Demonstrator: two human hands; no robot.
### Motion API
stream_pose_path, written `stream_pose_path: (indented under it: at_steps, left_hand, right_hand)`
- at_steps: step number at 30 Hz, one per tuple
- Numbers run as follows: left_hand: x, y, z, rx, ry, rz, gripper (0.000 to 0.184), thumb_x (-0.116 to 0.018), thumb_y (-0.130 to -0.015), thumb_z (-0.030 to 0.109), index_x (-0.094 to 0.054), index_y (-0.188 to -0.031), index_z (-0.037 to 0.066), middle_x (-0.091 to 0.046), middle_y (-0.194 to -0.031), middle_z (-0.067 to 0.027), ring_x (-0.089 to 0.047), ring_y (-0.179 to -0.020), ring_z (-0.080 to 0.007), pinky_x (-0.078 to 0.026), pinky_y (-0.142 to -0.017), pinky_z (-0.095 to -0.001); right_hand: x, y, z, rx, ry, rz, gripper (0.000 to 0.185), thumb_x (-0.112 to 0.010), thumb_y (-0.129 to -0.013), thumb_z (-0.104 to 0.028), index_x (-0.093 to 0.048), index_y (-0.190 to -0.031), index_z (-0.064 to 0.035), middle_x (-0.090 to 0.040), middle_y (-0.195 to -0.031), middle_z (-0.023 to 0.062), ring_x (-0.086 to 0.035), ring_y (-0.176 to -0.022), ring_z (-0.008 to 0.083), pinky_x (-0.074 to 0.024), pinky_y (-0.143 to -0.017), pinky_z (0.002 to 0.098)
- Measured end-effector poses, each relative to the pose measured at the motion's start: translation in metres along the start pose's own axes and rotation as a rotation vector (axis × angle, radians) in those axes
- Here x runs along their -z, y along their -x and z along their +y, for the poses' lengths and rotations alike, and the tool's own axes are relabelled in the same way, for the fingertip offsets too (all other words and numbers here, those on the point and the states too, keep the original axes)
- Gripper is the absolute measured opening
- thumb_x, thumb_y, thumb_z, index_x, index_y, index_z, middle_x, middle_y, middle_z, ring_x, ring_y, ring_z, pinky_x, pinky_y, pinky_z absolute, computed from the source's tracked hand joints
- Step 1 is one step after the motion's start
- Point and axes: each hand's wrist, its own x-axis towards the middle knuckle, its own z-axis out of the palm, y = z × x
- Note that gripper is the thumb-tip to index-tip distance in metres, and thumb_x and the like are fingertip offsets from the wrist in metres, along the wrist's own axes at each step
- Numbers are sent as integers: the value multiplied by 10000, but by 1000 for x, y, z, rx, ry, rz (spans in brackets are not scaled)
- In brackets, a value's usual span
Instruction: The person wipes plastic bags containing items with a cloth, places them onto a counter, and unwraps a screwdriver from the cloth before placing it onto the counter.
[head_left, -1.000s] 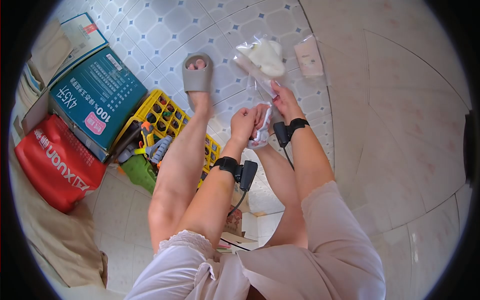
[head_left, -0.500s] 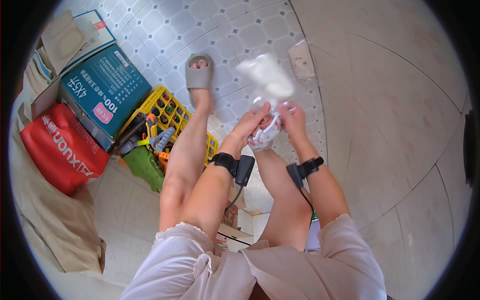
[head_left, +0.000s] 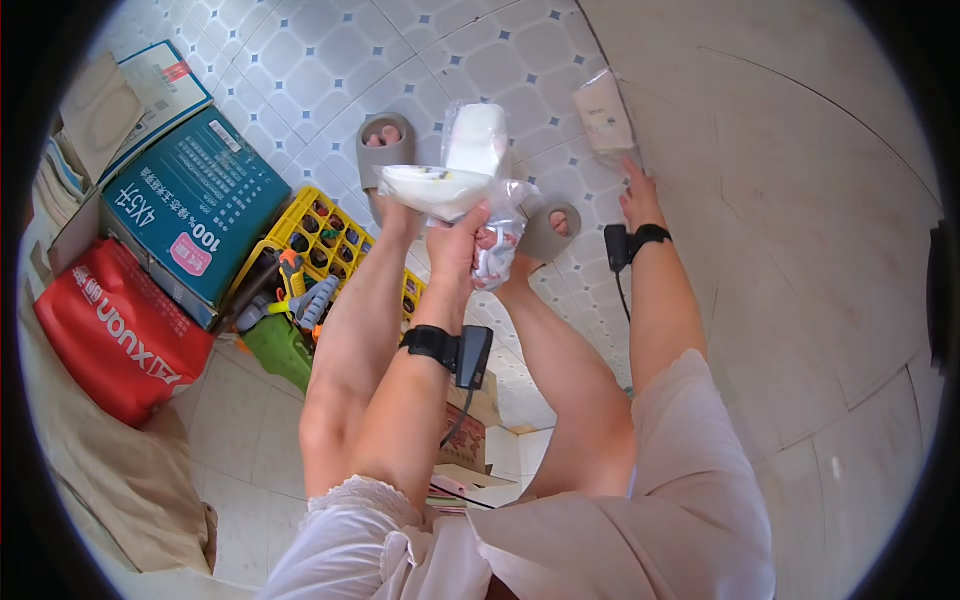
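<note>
My left hand [head_left: 456, 245] is closed around clear plastic bags in front of my knees. From it hang a white packet [head_left: 478, 140] and a white item in clear plastic [head_left: 432, 190], while a red-and-white patterned bundle [head_left: 496, 250] in plastic shows at its right side. My right hand [head_left: 641, 195] is stretched out to the right, its fingers apart and near the lower edge of a pale pink packet [head_left: 603, 112] on the tiled floor. Whether the fingertips touch that packet is unclear.
Grey slippers [head_left: 385, 145] are on my feet. At the left are a teal carton [head_left: 195, 200], a red bag [head_left: 120, 335], a yellow crate [head_left: 345, 235] with dark items and a green tool [head_left: 277, 350]. Beige cloth [head_left: 130, 480] lies at the lower left.
My right hand has let go of the plastic bags and moved right to the pink packet. My left hand has moved left with the bags, and the white items have swung left.
</note>
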Motion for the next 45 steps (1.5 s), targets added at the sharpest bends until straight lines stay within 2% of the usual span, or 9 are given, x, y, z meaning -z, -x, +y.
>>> stream_pose_path:
  at_steps: [5, 8, 17, 24, 25, 28, 33, 38, 45]
  left_hand:
    - [5, 13, -16, 20, 92, -40, 219, -773, -922, 50, -628, -1080, 7, -559, -669, -12, -508, -471, -100, -372, -414, -283]
    - [9, 54, -3, 36, 43, 5, 206, -766, -927, 45, -632, -1080, 18, -568, -687, -3, -511, -477, -88, -378, -415, -282]
    - [8, 246, 115, -55, -127, -84, 170, -785, -919, 94, -619, -953, 104, -533, -659, 42, -487, -493, -65, -378, -423, -276]
    - [10, 391, 204, -338, -349, -296, 192, -793, -896, 57, -653, -999, -25, -555, -675, -2, -503, -500, -91, -460, -474, -306]
    - [17, 408, 210, -374, -438, -302, 243, -804, -880, 39, -641, -1031, -59, -576, -684, -29, -537, -491, -110, -537, -481, -348]
    - [15, 483, 233, -403, -435, -424, 325, -813, -881, 38, -605, -1103, -76, -589, -715, -46, -516, -486, -103, -483, -446, -330]
    - [-4, 611, 229, -591, -709, -450, 267, -799, -898, 28, -625, -1083, -56, -579, -723, -31, -472, -484, -82, -417, -429, -298]
    - [-35, 733, 205, -523, -978, -762, 266, -799, -907, 38, -643, -1106, -43, -564, -730, -2, -438, -500, -54, -307, -419, -254]
    - [-126, 833, 135, -242, -1240, -1185, 303, -818, -893, 66, -661, -1130, -38, -590, -751, -3, -453, -517, -49, -353, -422, -251]
  right_hand:
    - [-15, 39, -32, 34, -150, -224, 503, -830, -873, -303, -637, -1273, -65, -705, -1074, 42, -636, -940, 155, -491, -804, 326]
    - [20, 153, -57, 299, -300, -334, 221, -796, -903, -225, -662, -1010, -85, -665, -956, 8, -587, -822, 103, -466, -736, 294]
    - [206, 393, -50, 445, -194, -231, 233, -781, -916, -162, -624, -1032, -35, -663, -937, 56, -661, -839, 143, -596, -724, 315]
    - [307, 514, -54, 470, -36, -458, 246, -765, -941, -185, -609, -1083, -58, -637, -957, 17, -633, -867, 122, -574, -786, 304]
    - [319, 520, -56, 585, 25, -464, 250, -773, -921, -184, -621, -1060, -42, -658, -939, 30, -632, -822, 129, -549, -734, 303]
    - [362, 552, -54, 764, 26, -510, 251, -777, -899, -177, -633, -1037, -25, -678, -919, 37, -625, -797, 130, -521, -707, 300]
    - [440, 597, -62, 916, -93, -596, 234, -779, -894, -156, -627, -1028, -38, -651, -914, 3, -585, -839, 91, -507, -752, 279]
    - [519, 629, -28, 1017, -195, -532, 212, -775, -905, -136, -603, -996, -50, -627, -915, -12, -565, -839, 70, -500, -743, 271]
    - [618, 666, 67, 856, -353, -264, 220, -774, -916, -150, -640, -1065, -58, -656, -953, -10, -591, -859, 83, -498, -768, 272]
